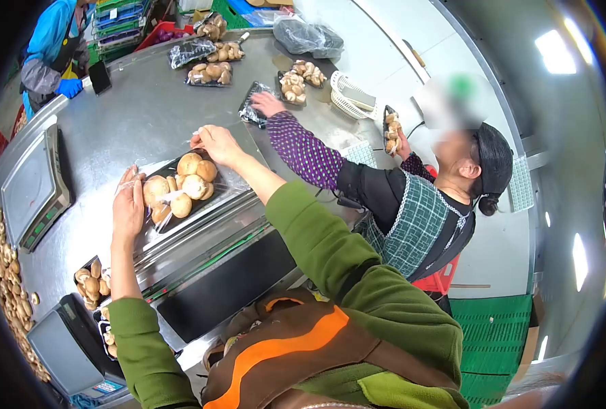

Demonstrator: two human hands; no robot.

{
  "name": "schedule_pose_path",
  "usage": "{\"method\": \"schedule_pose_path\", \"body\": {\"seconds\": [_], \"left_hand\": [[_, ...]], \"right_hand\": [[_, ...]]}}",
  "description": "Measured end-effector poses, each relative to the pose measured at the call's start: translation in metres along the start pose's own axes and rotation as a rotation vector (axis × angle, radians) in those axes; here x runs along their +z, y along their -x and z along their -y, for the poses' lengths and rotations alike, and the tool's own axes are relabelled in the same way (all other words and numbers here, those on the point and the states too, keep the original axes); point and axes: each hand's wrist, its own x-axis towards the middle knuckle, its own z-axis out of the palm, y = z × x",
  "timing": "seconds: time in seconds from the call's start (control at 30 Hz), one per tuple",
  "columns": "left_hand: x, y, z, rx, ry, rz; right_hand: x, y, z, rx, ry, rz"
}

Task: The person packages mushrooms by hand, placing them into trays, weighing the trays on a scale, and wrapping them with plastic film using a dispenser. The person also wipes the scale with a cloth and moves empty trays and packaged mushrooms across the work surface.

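A black tray [224,195] of large brown mushrooms [195,185] sits on the metal work surface in front of me. Clear, shiny plastic film shows around the tray, partly lost in the glare. At the tray's left side, my left hand [128,204] is closed, its fingertips pinching the film's edge. My right hand [218,145] is beyond the tray's far right corner, thumb and fingers pinched together on the film. Both hands are next to the mushrooms, apart from the co-worker's hand [269,104], which touches a film-wrapped black tray [253,102].
A co-worker in a checked apron [412,221] stands right, holding a mushroom tray [391,129]. Several packed trays [209,73] and a white basket [352,97] lie toward the back. Left are a scale [34,184] and loose mushrooms [6,273]. Another person [51,48] stands far left.
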Motion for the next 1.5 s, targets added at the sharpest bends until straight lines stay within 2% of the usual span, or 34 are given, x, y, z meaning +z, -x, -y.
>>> {"method": "schedule_pose_path", "body": {"seconds": [0.07, 0.17, 0.2, 0.23, 0.3, 0.33, 0.37, 0.4, 0.43, 0.47, 0.5, 0.57, 0.6, 0.63, 0.7, 0.73, 0.83, 0.87, 0.9, 0.97, 1.0, 1.03, 1.1, 1.13, 1.17, 1.2, 1.27, 1.3, 1.37, 1.43, 1.5], "left_hand": [[-0.003, 0.011, -0.012, -0.036, 0.089, 0.029], [-0.013, 0.020, -0.029, 0.011, 0.118, -0.022], [-0.017, 0.022, -0.034, -0.065, 0.183, 0.019], [-0.021, 0.024, -0.040, -0.141, 0.250, 0.062], [-0.014, 0.023, -0.031, -0.107, 0.326, 0.002], [-0.015, 0.024, -0.032, -0.138, 0.363, -0.014], [-0.015, 0.023, -0.031, -0.167, 0.400, -0.032], [-0.020, 0.022, -0.027, -0.159, 0.402, -0.032], [-0.027, 0.024, -0.018, -0.282, 0.346, 0.065], [-0.031, 0.027, -0.011, -0.405, 0.286, 0.163], [-0.030, 0.032, -0.008, -0.398, 0.286, 0.166], [-0.026, 0.047, 0.001, -0.438, 0.265, 0.152], [-0.009, 0.052, 0.023, -0.372, 0.234, 0.039], [-0.002, 0.051, 0.022, -0.365, 0.229, 0.040], [0.008, 0.051, 0.012, -0.402, 0.213, -0.173], [0.015, 0.052, 0.009, -0.452, 0.448, -0.222], [0.007, 0.074, -0.021, -0.375, 0.458, -0.304], [0.009, 0.084, -0.030, -0.277, 0.435, -0.371], [0.006, 0.102, -0.039, -0.440, 0.772, -0.251], [-0.006, 0.135, -0.064, -0.467, 0.720, -0.138], [-0.005, 0.152, -0.054, -0.434, 0.685, -0.080], [-0.004, 0.166, -0.059, -0.543, 0.701, -0.051], [0.004, 0.192, -0.047, -0.486, 0.594, 0.033], [0.016, 0.199, -0.046, -0.402, 0.592, -0.075], [0.018, 0.203, -0.039, -0.423, 0.500, -0.064], [0.024, 0.210, -0.037, -0.395, 0.495, -0.132], [0.030, 0.214, -0.077, -0.336, 0.526, -0.239], [0.035, 0.219, -0.079, -0.342, 0.526, -0.209], [0.047, 0.227, -0.084, -0.353, 0.486, -0.136], [0.058, 0.231, -0.082, -0.330, 0.441, -0.082], [0.068, 0.229, -0.079, -0.134, 0.057, -0.007]], "right_hand": [[-0.001, 0.007, 0.011, 0.069, 0.343, 0.022], [-0.004, 0.011, 0.013, 0.008, 0.377, 0.056], [-0.008, 0.013, 0.010, -0.013, 0.542, 0.039], [-0.014, 0.015, 0.012, -0.019, 0.541, 0.037], [-0.028, 0.018, 0.015, 0.265, 0.434, 0.253], [-0.033, 0.022, 0.016, 0.317, 0.300, 0.249], [-0.038, 0.027, 0.017, 0.311, 0.305, 0.244], [-0.044, 0.034, 0.017, 0.394, 0.202, 0.303], [-0.047, 0.041, 0.019, 0.478, 0.096, 0.359], [-0.052, 0.045, 0.008, 0.406, 0.068, 0.430], [-0.053, 0.049, -0.002, 0.405, 0.067, 0.422], [-0.045, 0.058, -0.007, 0.398, -0.162, 0.229], [-0.038, 0.061, -0.006, 0.430, -0.232, 0.158], [-0.031, 0.065, 0.000, 0.425, -0.237, 0.152], [-0.017, 0.076, 0.013, 0.377, -0.238, -0.127], [-0.013, 0.081, 0.017, 0.312, -0.224, -0.217], [-0.021, 0.131, 0.044, 0.199, -0.226, -0.270], [-0.025, 0.151, 0.050, 0.244, -0.331, -0.285], [-0.030, 0.173, 0.056, 0.258, -0.330, -0.299], [-0.028, 0.225, 0.072, 0.315, -0.447, -0.264], [-0.024, 0.250, 0.073, 0.396, -0.494, -0.250], [-0.023, 0.270, 0.052, 0.460, -0.555, -0.168], [-0.017, 0.300, 0.033, 0.545, -0.541, -0.108], [-0.011, 0.306, 0.039, 0.490, -0.430, -0.245], [-0.009, 0.310, 0.040, 0.508, -0.438, -0.255], [-0.008, 0.311, 0.039, 0.437, -0.255, -0.361], [-0.002, 0.314, 0.022, 0.262, 0.060, -0.567], [-0.001, 0.323, 0.009, 0.286, 0.061, -0.585], [-0.003, 0.341, 0.006, 0.103, 0.347, -0.702], [-0.011, 0.365, 0.001, 0.233, 0.296, -0.701], [-0.027, 0.394, -0.033, 0.251, 0.434, -0.764]]}}
